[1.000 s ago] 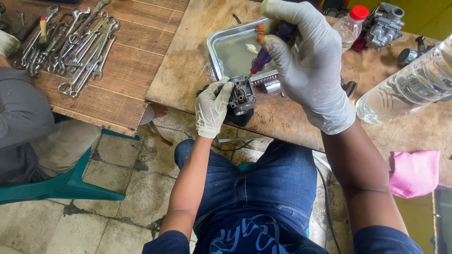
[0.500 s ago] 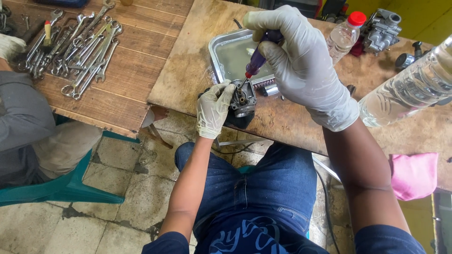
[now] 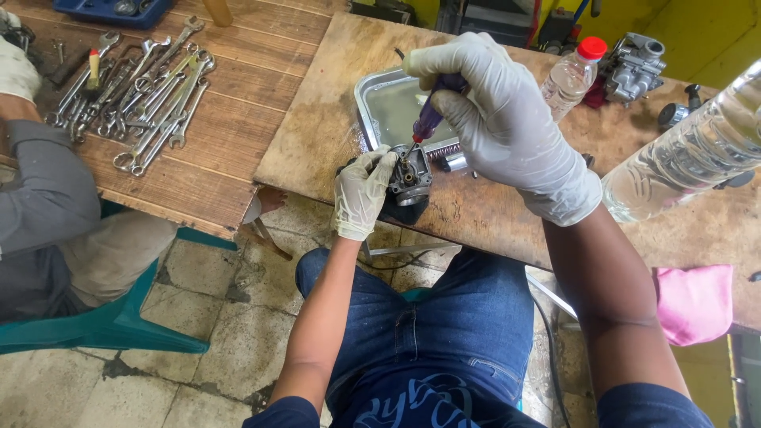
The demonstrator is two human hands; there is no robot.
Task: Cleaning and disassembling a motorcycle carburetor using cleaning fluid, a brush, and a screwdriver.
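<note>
Screwdriver (image 3: 429,120), clenched in right hand (image 3: 507,127), now meets carburetor (image 3: 411,178) gripped by left hand (image 3: 361,190).

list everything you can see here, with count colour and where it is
carburetor: 1, dark grey metal, at the board's near edge, in the left hand
screwdriver: 1, purple handle, in the right hand, tip down on the carburetor
metal tray: 1, silver, behind the carburetor
small bottle: 1, clear with red cap, upright right of the tray
large bottle: 1, clear, at the right edge, close to the camera
second carburetor: 1, silver, far right of the board
wrenches: many, silver, spread on the left table
pink cloth: 1, below the board at right
seated person: 1, grey sleeve, on a green chair at left
left hand: white glove
right hand: white glove
</note>
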